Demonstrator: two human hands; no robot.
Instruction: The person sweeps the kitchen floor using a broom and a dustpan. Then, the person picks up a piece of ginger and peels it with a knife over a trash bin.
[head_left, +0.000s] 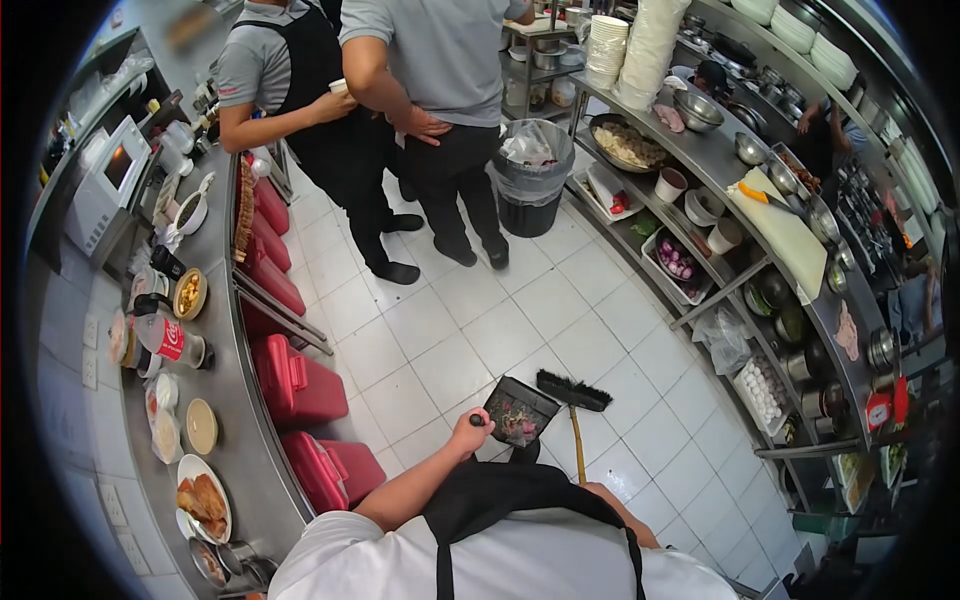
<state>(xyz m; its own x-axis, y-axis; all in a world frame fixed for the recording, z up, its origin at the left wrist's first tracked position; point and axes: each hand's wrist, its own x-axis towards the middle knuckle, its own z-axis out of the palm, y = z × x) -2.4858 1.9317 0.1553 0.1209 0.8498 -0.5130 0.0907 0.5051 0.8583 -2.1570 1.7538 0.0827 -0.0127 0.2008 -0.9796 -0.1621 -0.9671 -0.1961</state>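
My left hand (471,433) is closed around the upright handle of a black dustpan (543,402), seen from above. Food scraps and bits of debris lie in the pan. A broom (573,391) with black bristles rests on the floor just right of the dustpan. Its yellowish stick (579,446) runs back to my right hand (596,492), which is wrapped round its upper end; most of those fingers are hidden. The bristles are close to the pan's edge, on white floor tiles (520,320).
Two people (425,130) stand ahead beside a lined trash bin (533,190). Red bins (295,380) sit under the left steel counter (245,440), which holds a bottle (172,338) and plates. Shelving (690,235) on the right carries onions (677,260), eggs (762,393) and a cutting board (785,235).
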